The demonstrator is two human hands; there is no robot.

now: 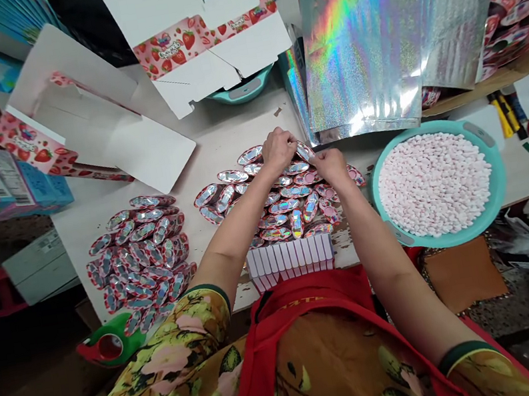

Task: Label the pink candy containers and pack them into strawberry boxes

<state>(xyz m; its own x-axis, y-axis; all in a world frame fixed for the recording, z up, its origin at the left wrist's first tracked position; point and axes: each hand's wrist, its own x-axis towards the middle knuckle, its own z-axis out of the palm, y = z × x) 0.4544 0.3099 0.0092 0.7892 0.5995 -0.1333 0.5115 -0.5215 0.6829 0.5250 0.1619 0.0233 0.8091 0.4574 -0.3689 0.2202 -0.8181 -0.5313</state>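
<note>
My left hand (279, 148) is at the far side of a pile of small oval pouches (283, 206) with shiny silvery ends and red printed sides. Its fingers are bent together at one end of an oval pouch (305, 152). My right hand (331, 166) pinches the other end of that same pouch from the right. The fingertips are partly hidden, so the exact hold of the left is hard to see. Toward my body, a row of narrow white boxes (291, 258) stands against the near side of the pile.
Left of the pile, more silvery pouches (144, 252) are stacked. A teal basin (497, 179) of small white pieces stands at right. Behind lie holographic foil sheets (361, 46), an open strawberry-printed carton (155, 152) and another carton (241, 56). A green-and-red object (109, 345) sits at the near left edge.
</note>
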